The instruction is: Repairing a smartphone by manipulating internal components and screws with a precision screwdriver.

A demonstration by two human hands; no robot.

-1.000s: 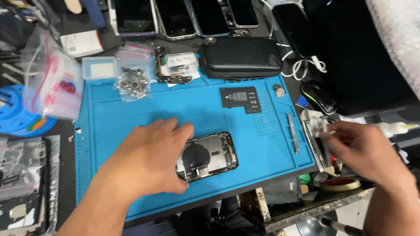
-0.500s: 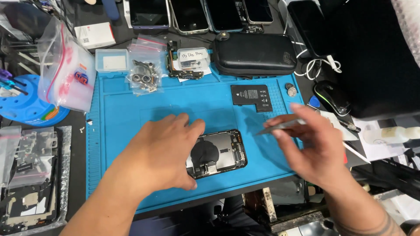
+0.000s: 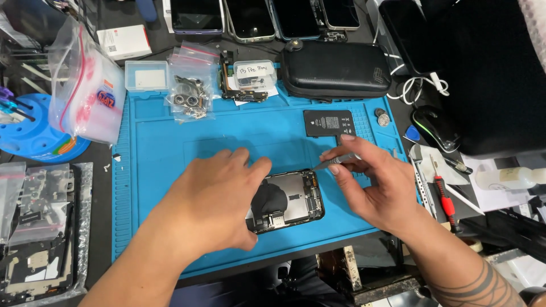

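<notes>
Cluttered with parts and tools, your dark tabletop carries a blue rubbery work mat with ribbed edges, and both your hands work over its near half. Your left hand lies palm down, fingers spread, pressing on the left end of an opened phone body. Your right hand comes in from the right, wrist bent, pinching thin metal tweezers between thumb and forefinger; their tip points left and down toward the phone's upper right corner.

That phone body lies flat between your hands, its long axis running left to right, slightly tilted, showing a grey metal plate, a black round patch and small boards inside a dark glossy frame.

Beyond your right hand rests a flat black battery; further back sits a zipped black pouch.
</notes>
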